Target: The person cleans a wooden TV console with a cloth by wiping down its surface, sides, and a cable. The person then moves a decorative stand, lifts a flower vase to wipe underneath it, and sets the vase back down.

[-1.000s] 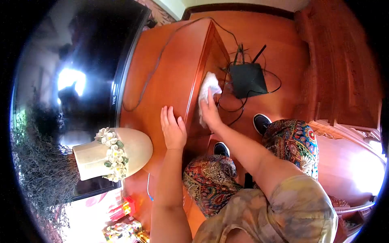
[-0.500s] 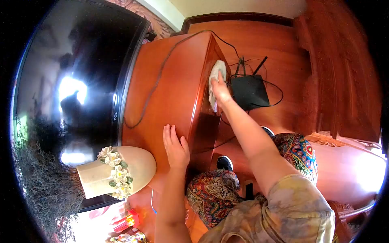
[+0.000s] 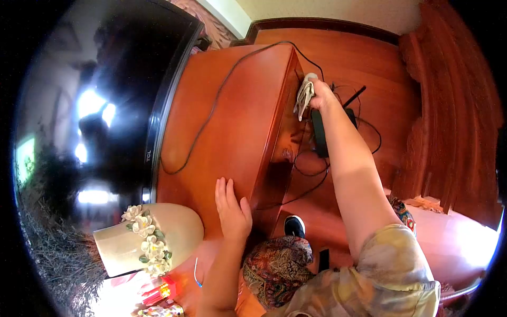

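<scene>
My right hand (image 3: 321, 95) grips a pale, bunched cloth (image 3: 304, 95) against the end face of the reddish wooden cabinet (image 3: 237, 105), low near its far corner. The fingers are partly hidden by the cloth. My left hand (image 3: 232, 208) rests flat on the cabinet top near its front edge, fingers stretched out and holding nothing. Just beyond my right forearm lies a black router (image 3: 319, 134) on the floor, partly covered by the arm. A dark cable (image 3: 214, 105) runs across the cabinet top and down over the far edge.
A large black TV (image 3: 116, 95) stands along the left. Near my left hand is a cream vase (image 3: 177, 232) with white flower ornaments and dry dark stems (image 3: 63, 248). Loose cables (image 3: 311, 171) lie by the router. Carved wooden furniture (image 3: 454, 116) borders the right.
My right hand has shifted slightly up and right along the cabinet end, and the cloth is now more bunched. My left hand stays on the cabinet top. The whole view has shifted a little.
</scene>
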